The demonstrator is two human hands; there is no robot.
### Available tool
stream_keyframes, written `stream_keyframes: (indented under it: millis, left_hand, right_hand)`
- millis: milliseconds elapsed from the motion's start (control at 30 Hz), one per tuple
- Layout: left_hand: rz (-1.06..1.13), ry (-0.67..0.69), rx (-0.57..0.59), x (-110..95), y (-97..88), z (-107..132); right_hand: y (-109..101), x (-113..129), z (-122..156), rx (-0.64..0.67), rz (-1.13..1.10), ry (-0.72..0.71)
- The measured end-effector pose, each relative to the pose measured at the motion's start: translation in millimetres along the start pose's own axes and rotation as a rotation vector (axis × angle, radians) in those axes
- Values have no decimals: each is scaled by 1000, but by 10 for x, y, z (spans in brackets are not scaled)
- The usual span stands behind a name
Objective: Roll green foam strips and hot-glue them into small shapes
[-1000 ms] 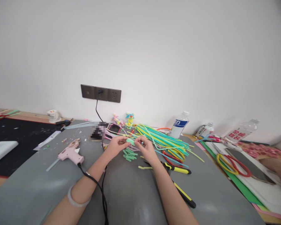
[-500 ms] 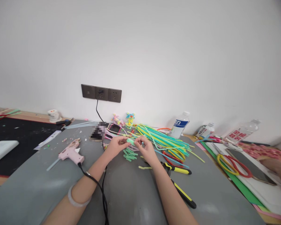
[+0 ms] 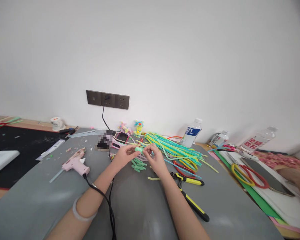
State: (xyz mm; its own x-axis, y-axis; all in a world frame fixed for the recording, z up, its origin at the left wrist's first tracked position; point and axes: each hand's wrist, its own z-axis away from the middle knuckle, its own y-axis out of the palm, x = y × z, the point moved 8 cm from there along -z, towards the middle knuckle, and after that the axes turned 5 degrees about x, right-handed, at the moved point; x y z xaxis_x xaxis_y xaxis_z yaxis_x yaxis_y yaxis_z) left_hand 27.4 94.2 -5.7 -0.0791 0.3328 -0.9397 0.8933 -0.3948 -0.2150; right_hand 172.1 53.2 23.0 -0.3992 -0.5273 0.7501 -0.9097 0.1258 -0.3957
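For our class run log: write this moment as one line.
left hand: pinches green piece | right hand: pinches it too | near hands: cut green pieces | further left: pink glue gun

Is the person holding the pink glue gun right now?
No, the pink plastic glue gun lies on the grey mat, while the left hand and right hand pinch a small green piece.

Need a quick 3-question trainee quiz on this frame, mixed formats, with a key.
1. True or false: the pink glue gun lies on the mat to the left of the left hand.
2. The left hand and right hand together pinch: A) a small green piece B) scissors C) a tape roll.
3. What stands by the wall just behind the straw pile?
Key: 1 true; 2 A; 3 a water bottle.
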Motion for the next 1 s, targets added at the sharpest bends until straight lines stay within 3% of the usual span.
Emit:
stream_keyframes:
  millis: [267, 400, 500, 667, 833, 1000]
  left_hand:
    - [-53, 30, -34, -53, -39, -5]
    - [-1, 31, -31, -40, -52, -17]
    - [59, 21, -24, -12, -53, -18]
    - [76, 32, -7, -7, -37, -16]
    - [67, 61, -3, -32, -32, -19]
    - [60, 66, -4, -50, -26, -7]
  right_hand:
    - [-10, 127, 10, -41, 71, -77]
    - [-137, 38, 29, -168, -92, 8]
    - [-158, -106, 36, -192, -202, 97]
    - [-38, -227, 15, -85, -335, 160]
    - [125, -216, 17, 87, -388, 186]
    - [192, -199, 34, 157, -406, 169]
